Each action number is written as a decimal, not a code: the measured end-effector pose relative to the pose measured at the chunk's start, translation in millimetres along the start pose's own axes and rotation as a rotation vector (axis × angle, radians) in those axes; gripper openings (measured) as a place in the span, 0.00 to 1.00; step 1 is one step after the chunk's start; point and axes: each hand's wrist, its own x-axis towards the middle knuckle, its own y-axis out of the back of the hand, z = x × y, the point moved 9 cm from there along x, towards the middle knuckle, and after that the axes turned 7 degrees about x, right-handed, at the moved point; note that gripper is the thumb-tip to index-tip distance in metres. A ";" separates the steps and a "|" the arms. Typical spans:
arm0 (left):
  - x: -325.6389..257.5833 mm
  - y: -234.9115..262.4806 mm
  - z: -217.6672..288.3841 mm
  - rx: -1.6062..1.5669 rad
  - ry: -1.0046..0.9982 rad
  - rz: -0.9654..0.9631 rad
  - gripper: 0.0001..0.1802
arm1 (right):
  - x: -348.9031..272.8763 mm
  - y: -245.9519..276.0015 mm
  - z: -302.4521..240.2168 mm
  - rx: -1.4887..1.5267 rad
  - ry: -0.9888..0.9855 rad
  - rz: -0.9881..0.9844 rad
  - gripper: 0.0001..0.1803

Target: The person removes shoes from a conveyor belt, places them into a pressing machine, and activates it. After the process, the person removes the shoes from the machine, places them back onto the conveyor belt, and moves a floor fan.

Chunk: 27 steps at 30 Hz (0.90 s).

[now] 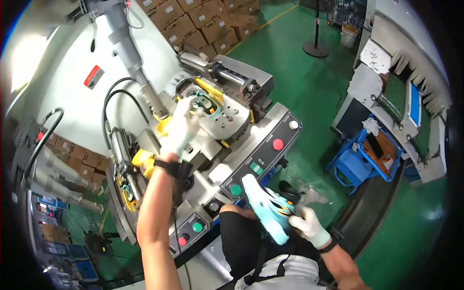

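Observation:
My left hand [185,123], in a white glove, reaches into the machine's clamping station. Its fingertips are at the rim of a teal and dark piece with an orange spot [208,105], which looks like a shoe set in the station. The fingers are slightly blurred, so whether they grip it I cannot tell. My right hand [309,226], also gloved in white, is closed on a light blue shoe [266,208] with a pale sole and dark and orange details. That shoe is held tilted above my lap, right of the control panel.
The control panel [261,159] carries red and green buttons along the machine's near edge. Metal cylinders [217,72] and black hoses surround the station. A blue chair [355,162] stands at right beside another machine [386,101]. Stacked cartons [198,24] are behind.

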 end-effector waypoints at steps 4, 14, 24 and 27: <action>66.6 -85.7 -120.1 -0.052 0.248 -0.072 0.24 | -4.1 63.2 14.6 0.093 -0.141 0.185 0.52; 100.4 -129.2 -153.6 0.225 0.181 -0.106 0.13 | 37.9 68.5 -6.2 0.418 -0.087 0.284 0.57; -95.4 116.0 14.5 -0.038 0.142 0.341 0.15 | 167.1 -48.3 -144.7 -0.162 0.430 0.125 0.16; -196.3 145.7 36.3 -0.141 0.083 0.205 0.14 | 262.3 -122.6 -173.8 -0.251 0.329 -0.145 0.21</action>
